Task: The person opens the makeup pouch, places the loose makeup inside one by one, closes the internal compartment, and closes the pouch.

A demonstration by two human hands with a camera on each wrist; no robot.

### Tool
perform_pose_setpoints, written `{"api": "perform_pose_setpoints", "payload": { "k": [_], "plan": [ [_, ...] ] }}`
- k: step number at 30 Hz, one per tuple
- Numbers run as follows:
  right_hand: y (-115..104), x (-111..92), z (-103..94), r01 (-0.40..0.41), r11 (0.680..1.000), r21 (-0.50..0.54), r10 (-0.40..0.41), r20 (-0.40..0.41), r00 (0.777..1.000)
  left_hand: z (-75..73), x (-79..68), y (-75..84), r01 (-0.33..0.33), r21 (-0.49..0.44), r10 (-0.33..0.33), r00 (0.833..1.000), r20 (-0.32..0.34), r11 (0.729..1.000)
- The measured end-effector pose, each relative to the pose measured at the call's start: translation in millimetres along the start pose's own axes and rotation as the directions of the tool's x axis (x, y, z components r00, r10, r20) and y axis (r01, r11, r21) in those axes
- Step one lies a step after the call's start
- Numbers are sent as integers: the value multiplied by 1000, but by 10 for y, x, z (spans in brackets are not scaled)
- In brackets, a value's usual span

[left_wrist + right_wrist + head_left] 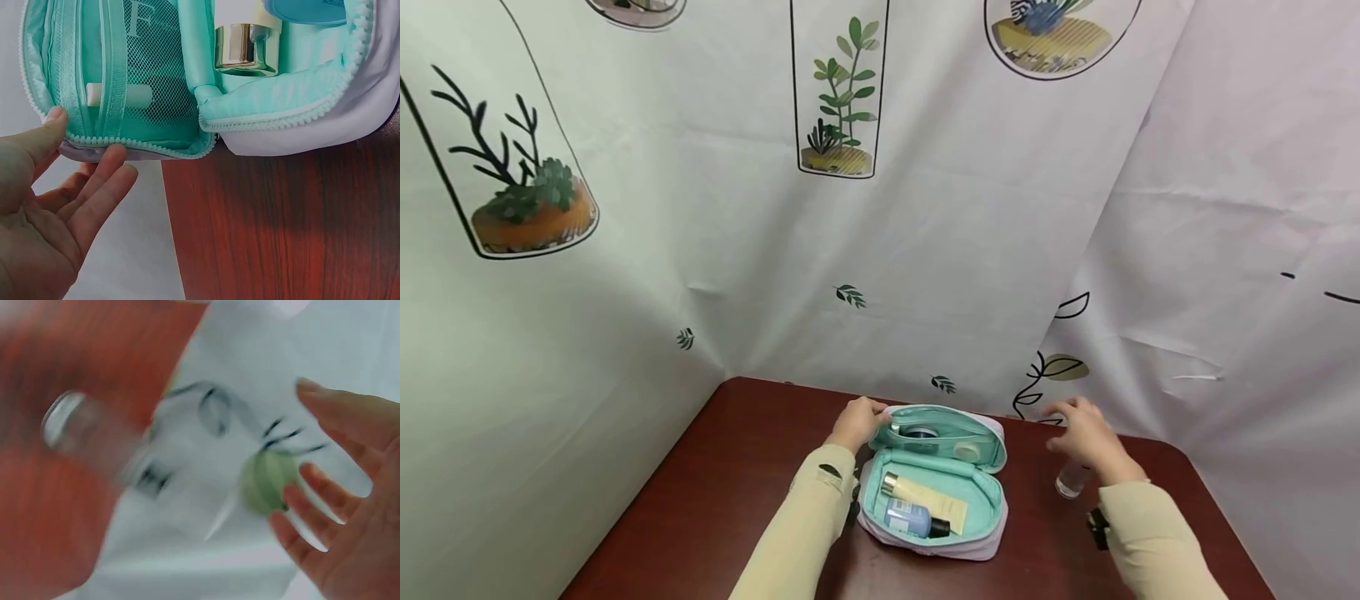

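A cosmetic bag (pixel 977 546) with a turquoise lining lies unzipped, its lid raised. My left hand (pixel 855 423) pinches the lid's edge, thumb inside and fingers outside, as my left hand (pixel 56 206) shows in the left wrist view. In the bag's base lie a cream tube (pixel 936 500) with a gold cap and a blue bottle (pixel 907 517) with a black cap. Right of the bag, a clear bottle (pixel 1071 481) stands on the table. Over it is my right hand (pixel 1086 437); in the blurred right wrist view my right hand (pixel 350 494) is apart from the clear bottle (pixel 103 440), holding nothing.
Behind the mesh of the lid pocket are a dark round item (pixel 919 432), a pale round item (pixel 967 452) and a small white tube (pixel 119 95). The dark red wooden table (pixel 737 483) ends at a printed white cloth (pixel 760 250) behind it.
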State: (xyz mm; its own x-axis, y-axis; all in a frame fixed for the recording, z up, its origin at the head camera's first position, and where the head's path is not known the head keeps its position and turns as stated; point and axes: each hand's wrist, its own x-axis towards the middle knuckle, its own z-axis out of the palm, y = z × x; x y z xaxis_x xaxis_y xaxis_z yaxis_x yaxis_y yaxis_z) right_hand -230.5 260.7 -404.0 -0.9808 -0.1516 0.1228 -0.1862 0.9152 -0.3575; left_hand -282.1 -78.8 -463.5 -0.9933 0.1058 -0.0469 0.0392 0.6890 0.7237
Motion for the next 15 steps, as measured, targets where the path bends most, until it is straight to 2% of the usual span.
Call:
{"api": "perform_pose_setpoints", "payload": {
  "k": [3,6,8,11,15],
  "plan": [
    [221,-49,-54,-104,993,-49,109,106,988,1,12,-13,-20,15,20,1000,1,1000],
    [376,-96,1,-151,987,-49,157,170,973,8,6,-24,-41,24,41,999,9,999],
    [443,-124,56,-159,987,-28,161,186,969,10,-1,-19,-48,21,48,999,12,999],
    [506,-149,136,-153,988,-10,152,175,973,8,-9,-4,-44,9,44,999,15,999],
    [528,-154,197,-128,991,-39,132,105,986,3,0,4,-42,7,42,999,5,999]
  ]
}}
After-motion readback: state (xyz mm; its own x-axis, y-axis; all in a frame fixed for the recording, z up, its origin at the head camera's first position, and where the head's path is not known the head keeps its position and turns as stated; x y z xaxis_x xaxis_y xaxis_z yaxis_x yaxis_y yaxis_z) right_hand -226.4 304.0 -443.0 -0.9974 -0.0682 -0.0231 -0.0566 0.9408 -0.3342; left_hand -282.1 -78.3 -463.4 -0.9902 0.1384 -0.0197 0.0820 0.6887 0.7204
